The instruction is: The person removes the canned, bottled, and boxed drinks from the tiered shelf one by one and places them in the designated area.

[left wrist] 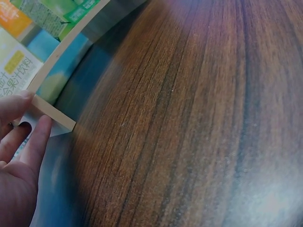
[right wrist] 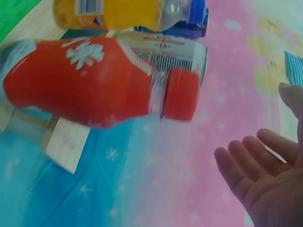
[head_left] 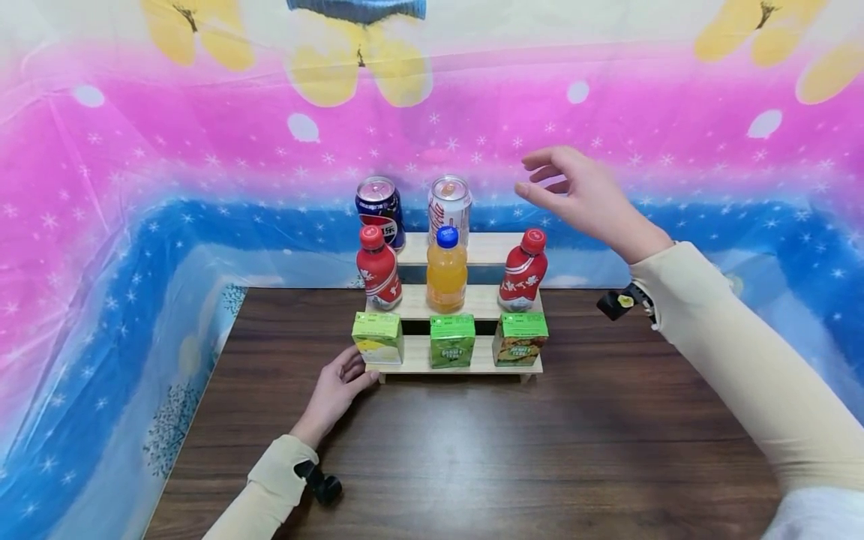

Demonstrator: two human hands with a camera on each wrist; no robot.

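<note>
A dark wood-grain table [head_left: 574, 442] is lit by a pale glare toward its near middle, and it is bordered at the far side, left and right by a cloth [head_left: 506, 112] printed in pink, blue and white with snowflakes. At the table's far edge a pale three-step rack [head_left: 416, 300] is placed. Its far step is occupied by a dark can [head_left: 378, 206] at left and a white can [head_left: 448, 206] in the middle. On the middle step an orange drink is seen through the clear bottle [head_left: 447, 279], flanked by two red bottles [head_left: 523, 277] — their contents hidden by wraps. Three boxes [head_left: 452, 345] are lined up on the near step. The rack's near left corner is pinched by the left hand [head_left: 337, 386], its fingers bent; the right hand [head_left: 577, 187] — loosely spread, nothing held — is raised above the far right.
</note>
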